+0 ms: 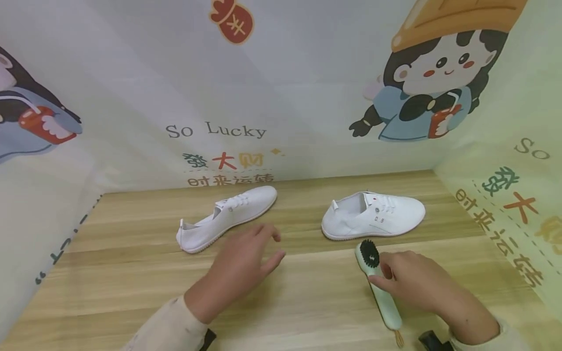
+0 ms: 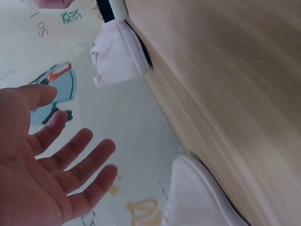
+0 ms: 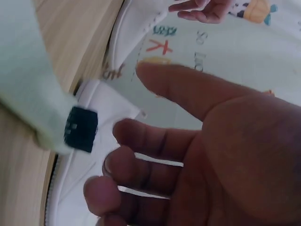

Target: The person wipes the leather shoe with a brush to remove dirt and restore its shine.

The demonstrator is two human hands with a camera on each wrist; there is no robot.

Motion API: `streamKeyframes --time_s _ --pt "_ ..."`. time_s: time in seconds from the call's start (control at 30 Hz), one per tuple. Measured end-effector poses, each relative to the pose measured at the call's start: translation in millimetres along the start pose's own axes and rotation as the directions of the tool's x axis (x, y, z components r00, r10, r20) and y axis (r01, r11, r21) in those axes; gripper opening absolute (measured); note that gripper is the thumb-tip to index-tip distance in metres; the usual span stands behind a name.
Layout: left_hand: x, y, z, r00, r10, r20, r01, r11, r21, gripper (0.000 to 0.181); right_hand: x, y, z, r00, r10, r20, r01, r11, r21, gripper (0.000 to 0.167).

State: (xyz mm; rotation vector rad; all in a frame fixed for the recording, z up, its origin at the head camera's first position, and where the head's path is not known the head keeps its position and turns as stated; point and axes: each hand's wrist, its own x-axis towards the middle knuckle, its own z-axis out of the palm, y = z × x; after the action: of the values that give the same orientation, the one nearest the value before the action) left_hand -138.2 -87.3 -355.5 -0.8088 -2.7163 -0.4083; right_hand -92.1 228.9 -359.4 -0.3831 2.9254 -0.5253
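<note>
In the head view my left hand [image 1: 239, 265] hovers over the table in front of a white shoe [image 1: 237, 214], its fingers loosely spread and nothing in them. The left wrist view also shows that palm [image 2: 33, 179] bare. My right hand [image 1: 417, 275] is just right of a pale green brush [image 1: 382, 292] with black bristles and a cord loop at its handle end. Seen from the right wrist, the fingers [image 3: 141, 136] are loosely bent, with a gap to the brush [image 3: 33, 80]. Behind the brush lies a second white shoe [image 1: 377, 217], toe to the right.
The wooden tabletop [image 1: 303, 297] carries the shoes and brush. A pale printed cloth [image 1: 307, 97] with cartoon figures and lettering stands behind it and along both sides.
</note>
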Motion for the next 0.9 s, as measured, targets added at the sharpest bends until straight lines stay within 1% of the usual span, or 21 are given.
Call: streamKeyframes --time_s 0.07,0.17,0.3,0.4,0.47,0.53,0.7,0.8,0.9 --pt "19.8 8.9 9.0 0.999 0.027 0.026 -0.026 0.999 -0.02 0.026 2.3 8 -1 0.999 0.025 0.04 -0.025 1.0 0.006 0.031" --pt "47.8 21.5 25.1 0.996 0.053 0.072 -0.051 0.998 -0.03 0.031 6.1 13 0 0.998 0.032 0.062 -0.033 0.999 0.001 0.035" --pt "78.7 32.1 47.8 0.987 0.043 0.156 -0.037 0.999 -0.039 0.05 9.8 12 6 0.998 0.042 0.052 -0.04 0.998 -0.044 0.04" --pt "94.9 37.3 60.9 0.975 0.033 0.218 -0.021 0.998 -0.057 0.056 11.8 11 10 0.998 0.058 0.027 -0.056 0.996 -0.075 0.042" --pt "101.8 40.8 66.8 0.968 0.044 0.248 -0.028 0.997 -0.068 0.054 13.0 11 13 0.998 0.065 0.02 -0.063 0.994 -0.09 0.043" --pt "106.5 44.2 71.8 0.963 0.054 0.265 -0.035 0.997 -0.073 0.049 13.5 11 17 0.997 0.07 0.022 -0.067 0.993 -0.099 0.043" --pt "113.2 54.0 80.8 0.952 0.081 0.294 -0.058 0.994 -0.087 0.042 8.7 17 25 0.994 0.098 0.039 -0.094 0.991 -0.093 0.043" --pt "111.1 53.8 81.4 0.952 0.083 0.296 -0.06 0.995 -0.085 0.04 8.6 17 28 0.995 0.095 0.044 -0.09 0.991 -0.096 0.039" --pt "109.1 52.6 79.7 0.956 0.091 0.279 -0.076 0.995 -0.065 0.034 9.7 18 31 0.996 0.073 0.042 -0.069 0.993 -0.097 0.035"
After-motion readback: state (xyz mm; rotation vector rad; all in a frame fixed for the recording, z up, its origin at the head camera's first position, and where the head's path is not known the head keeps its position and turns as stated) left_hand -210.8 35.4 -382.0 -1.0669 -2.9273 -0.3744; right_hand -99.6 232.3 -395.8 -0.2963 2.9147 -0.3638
